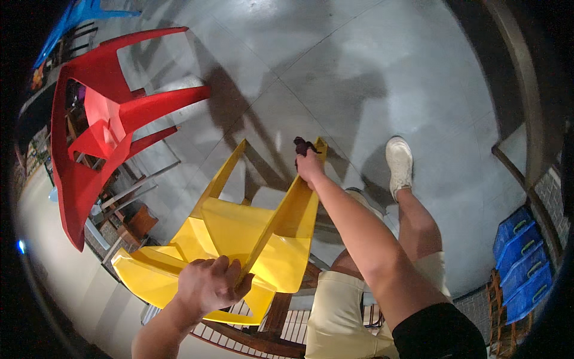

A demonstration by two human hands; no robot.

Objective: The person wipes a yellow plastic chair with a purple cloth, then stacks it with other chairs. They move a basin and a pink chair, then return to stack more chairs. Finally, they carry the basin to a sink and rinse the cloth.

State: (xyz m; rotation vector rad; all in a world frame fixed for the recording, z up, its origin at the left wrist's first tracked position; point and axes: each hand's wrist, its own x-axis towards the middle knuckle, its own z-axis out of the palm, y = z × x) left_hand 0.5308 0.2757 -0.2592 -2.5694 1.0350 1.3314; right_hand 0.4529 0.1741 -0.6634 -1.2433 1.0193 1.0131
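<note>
A yellow plastic chair point(239, 224) lies tipped over in front of me, its legs pointing away from me. My left hand point(210, 286) is closed around its near edge, with the thumb toward the right. My right arm reaches forward along one leg. At that leg's far end my right hand point(310, 166) is closed on a dark crumpled cloth point(304, 145), held against the leg. The palm side of that hand is hidden.
A red plastic chair point(113, 119) is tipped the same way at the left. Part of a blue one point(81, 18) shows beyond it. Blue bins point(523, 263) sit on a wooden rack at right. My shoe point(399, 164) stands on the grey floor point(335, 78).
</note>
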